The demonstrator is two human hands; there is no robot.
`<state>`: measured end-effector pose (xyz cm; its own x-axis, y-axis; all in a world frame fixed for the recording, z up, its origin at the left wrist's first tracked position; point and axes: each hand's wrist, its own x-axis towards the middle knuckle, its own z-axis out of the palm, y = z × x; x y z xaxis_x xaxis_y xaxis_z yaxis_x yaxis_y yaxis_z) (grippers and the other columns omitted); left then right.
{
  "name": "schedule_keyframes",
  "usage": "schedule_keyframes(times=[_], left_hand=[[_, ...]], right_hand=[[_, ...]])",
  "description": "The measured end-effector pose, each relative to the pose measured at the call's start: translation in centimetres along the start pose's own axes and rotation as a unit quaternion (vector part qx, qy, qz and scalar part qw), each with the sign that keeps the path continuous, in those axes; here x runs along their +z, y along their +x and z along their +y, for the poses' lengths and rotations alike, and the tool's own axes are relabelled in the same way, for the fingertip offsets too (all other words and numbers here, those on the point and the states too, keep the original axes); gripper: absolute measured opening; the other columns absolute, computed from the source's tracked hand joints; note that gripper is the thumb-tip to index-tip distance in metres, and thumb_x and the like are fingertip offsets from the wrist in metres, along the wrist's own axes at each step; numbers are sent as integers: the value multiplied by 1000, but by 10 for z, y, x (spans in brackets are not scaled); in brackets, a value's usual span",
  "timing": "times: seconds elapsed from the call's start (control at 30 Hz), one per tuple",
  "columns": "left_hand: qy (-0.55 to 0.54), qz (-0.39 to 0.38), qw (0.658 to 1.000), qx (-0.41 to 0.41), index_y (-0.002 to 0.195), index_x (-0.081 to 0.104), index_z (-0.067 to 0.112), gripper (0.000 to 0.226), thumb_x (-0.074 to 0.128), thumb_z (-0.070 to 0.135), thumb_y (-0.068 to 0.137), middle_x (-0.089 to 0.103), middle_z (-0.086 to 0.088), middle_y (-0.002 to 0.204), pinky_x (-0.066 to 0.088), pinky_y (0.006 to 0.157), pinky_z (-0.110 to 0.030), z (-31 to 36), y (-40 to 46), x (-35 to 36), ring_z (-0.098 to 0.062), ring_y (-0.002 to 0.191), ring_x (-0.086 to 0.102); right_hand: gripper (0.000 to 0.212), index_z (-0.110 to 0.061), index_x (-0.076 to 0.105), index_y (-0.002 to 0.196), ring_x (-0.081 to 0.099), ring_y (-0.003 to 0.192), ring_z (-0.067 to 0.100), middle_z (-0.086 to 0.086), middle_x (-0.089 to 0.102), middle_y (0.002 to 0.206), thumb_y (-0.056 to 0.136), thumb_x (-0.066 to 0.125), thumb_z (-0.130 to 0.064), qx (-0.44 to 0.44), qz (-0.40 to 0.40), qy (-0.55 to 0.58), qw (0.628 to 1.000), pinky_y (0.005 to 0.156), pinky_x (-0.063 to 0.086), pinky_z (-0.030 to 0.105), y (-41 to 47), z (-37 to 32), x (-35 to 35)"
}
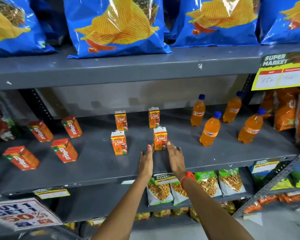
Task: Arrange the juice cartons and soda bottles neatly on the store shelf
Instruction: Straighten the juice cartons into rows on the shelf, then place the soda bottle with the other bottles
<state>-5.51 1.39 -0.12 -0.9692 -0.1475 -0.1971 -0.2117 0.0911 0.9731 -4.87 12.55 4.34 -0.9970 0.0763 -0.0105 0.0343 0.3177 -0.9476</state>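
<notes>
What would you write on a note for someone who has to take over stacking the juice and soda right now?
Hands: left hand and right hand are open, fingertips at either side of the front-right Real carton; neither has lifted it.

Middle shelf: four Maaza cartons on the left, tilted and loosely scattered. Four Real cartons in the centre, upright, in a rough two-by-two with wide gaps. Four Fanta bottles on the right, upright but staggered.

Done: everything is on the shelf, grouped by kind.

Left: straighten the Maaza cartons, close up the Real cartons, line up the bottles, probably labels forward.
</notes>
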Motion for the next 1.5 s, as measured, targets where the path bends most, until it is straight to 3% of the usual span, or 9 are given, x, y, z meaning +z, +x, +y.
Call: schedule_keyframes(times=[0.47,0.6,0.67,0.8,0.87,0.97,1.1,1.23,1.5], left_hand=[[-40,30,998,29,126,51,35,94,24,92,57,46,2,144,10,118,-50,-2,0,2,-21,141,25],[-69,62,995,42,131,48,23,63,28,63,87,44,-4,145,14,118,-45,11,-9,3,-21,140,28],[-70,113,988,80,130,49,16,44,31,39,96,49,-6,139,25,113,-35,12,-18,7,-19,132,39],[-12,210,947,242,107,59,17,40,33,40,87,53,2,102,38,85,-12,15,-42,30,4,95,51],[-9,170,945,279,101,58,22,32,34,38,86,50,8,97,37,80,-8,23,-38,55,8,91,50],[-30,74,960,269,108,54,29,26,36,34,89,52,11,110,40,93,-17,47,-22,102,-1,106,51],[-133,-41,986,92,139,32,14,43,25,29,99,31,-6,150,21,117,-41,71,12,155,-21,140,27],[-169,-148,974,25,141,27,10,57,3,38,97,28,-9,151,23,110,-28,84,18,181,-17,137,29],[-177,-131,975,10,140,29,13,58,3,41,97,37,-7,146,28,103,-26,81,-9,197,-13,128,38]], right_hand=[[45,-24,40,139,21,143,25,8,43,146,100,25,-39,3,-34,-2,999,121,0,40,-2,-2,-7],[49,-35,27,143,10,147,22,-1,28,154,96,24,-50,24,-66,47,996,121,3,41,0,11,-11],[47,-32,34,141,26,142,17,-3,35,151,96,32,-46,8,-29,118,993,115,19,31,-4,18,-23],[27,-20,52,122,54,117,20,8,59,127,97,43,-22,-36,194,207,958,99,42,33,-12,33,-72],[23,-18,50,118,54,110,18,7,58,119,97,42,-14,-45,261,221,939,96,43,34,-1,40,-97],[30,-12,44,127,47,115,14,0,50,121,98,40,-15,-26,233,211,949,93,37,25,22,48,-128],[36,-11,41,132,47,117,12,0,50,126,99,37,-23,-35,160,183,969,90,38,17,44,53,-140],[34,-16,42,132,50,112,10,0,53,124,100,34,-25,-27,134,180,974,80,39,6,54,56,-142],[44,-19,46,131,54,111,11,1,58,124,99,25,-41,5,95,194,976,87,42,18,61,62,-155]])
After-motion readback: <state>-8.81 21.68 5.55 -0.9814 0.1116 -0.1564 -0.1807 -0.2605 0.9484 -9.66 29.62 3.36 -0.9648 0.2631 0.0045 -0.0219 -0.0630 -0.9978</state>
